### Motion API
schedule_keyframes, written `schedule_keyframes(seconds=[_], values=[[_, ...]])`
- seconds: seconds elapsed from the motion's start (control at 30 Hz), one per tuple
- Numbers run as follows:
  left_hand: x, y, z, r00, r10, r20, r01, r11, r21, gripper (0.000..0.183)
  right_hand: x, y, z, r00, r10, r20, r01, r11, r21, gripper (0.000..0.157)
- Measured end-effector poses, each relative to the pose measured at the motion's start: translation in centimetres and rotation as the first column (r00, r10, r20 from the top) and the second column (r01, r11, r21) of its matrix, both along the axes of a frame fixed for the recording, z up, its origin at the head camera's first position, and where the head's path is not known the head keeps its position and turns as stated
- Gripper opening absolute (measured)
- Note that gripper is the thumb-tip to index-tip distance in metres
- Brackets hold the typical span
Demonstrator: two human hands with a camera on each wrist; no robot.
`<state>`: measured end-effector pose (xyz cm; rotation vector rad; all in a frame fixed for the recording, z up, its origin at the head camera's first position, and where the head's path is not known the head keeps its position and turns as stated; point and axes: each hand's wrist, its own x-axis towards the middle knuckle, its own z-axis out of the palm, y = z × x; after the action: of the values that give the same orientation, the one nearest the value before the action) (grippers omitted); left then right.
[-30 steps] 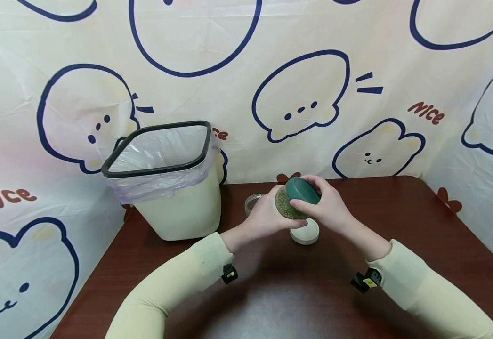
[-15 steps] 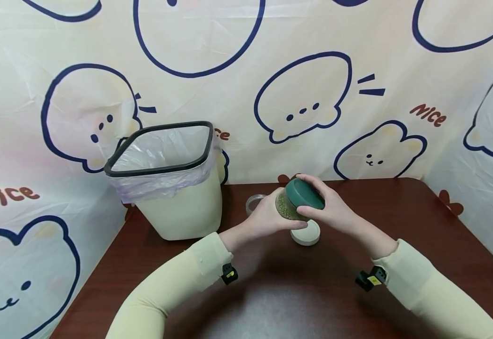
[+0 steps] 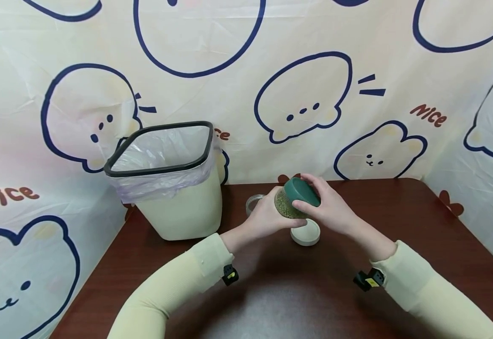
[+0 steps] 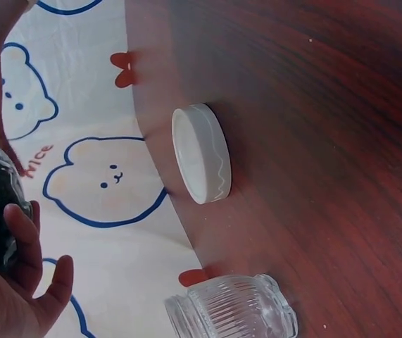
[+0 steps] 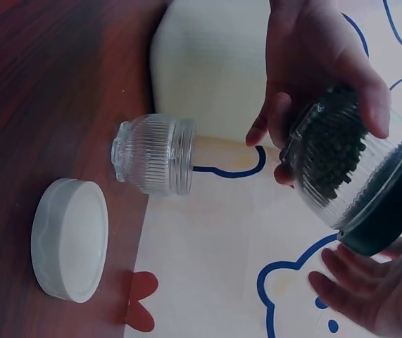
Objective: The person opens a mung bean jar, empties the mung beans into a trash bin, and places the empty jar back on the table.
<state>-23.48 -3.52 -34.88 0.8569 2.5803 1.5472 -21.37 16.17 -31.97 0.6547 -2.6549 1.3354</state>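
Observation:
My left hand [image 3: 267, 214] grips a ribbed glass jar [image 5: 334, 151] part-filled with small green beans, holding it tilted above the table. Over the jar's mouth sits a dark green lid [image 3: 300, 190]. Fingers and thumb of my right hand [image 3: 328, 205] hold this lid from the right side. Below the hands, a white lid [image 3: 305, 232] lies on the table, its hollow side up. A second ribbed glass jar [image 5: 155, 155], clear and lidless, stands behind my left hand. In the left wrist view the held jar is dark and cut off at the edge.
A cream waste bin [image 3: 182, 212] with a black rim and a plastic liner stands at the left, close to the clear jar. Behind the brown table [image 3: 271, 292] hangs a cartoon-printed cloth [image 3: 238, 94].
The right hand shifts slightly right and turns on the green lid, then comes back left. The left hand keeps the jar in nearly the same place.

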Motion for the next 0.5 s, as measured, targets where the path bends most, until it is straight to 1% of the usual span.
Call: schedule_keyframes(seconds=[0.1,0.13,0.2,0.33,0.5], values=[[0.01,-0.06,-0.02,1.000,0.014,0.000,-0.014,1.000,-0.001,0.075,0.10,-0.20,0.14,0.998,-0.068,0.002,0.068,0.992,0.104,0.077],[0.04,-0.10,-0.02,1.000,0.020,0.002,-0.020,1.000,-0.003,0.075,0.13,-0.26,0.19,0.997,-0.080,0.000,0.080,0.989,0.127,0.078],[0.10,-0.19,-0.05,1.000,0.020,0.016,-0.020,1.000,-0.001,0.075,0.15,-0.30,0.25,0.996,-0.092,-0.002,0.091,0.986,0.140,0.078],[0.15,-0.27,-0.07,0.999,-0.009,0.030,0.009,1.000,0.009,0.073,0.22,-0.11,0.19,0.997,-0.076,-0.012,0.077,0.992,0.102,0.075],[-0.01,-0.24,-0.09,0.998,-0.050,0.026,0.049,0.999,0.015,0.070,0.21,0.44,-0.03,0.999,-0.020,-0.030,0.022,0.999,0.047,0.072]])
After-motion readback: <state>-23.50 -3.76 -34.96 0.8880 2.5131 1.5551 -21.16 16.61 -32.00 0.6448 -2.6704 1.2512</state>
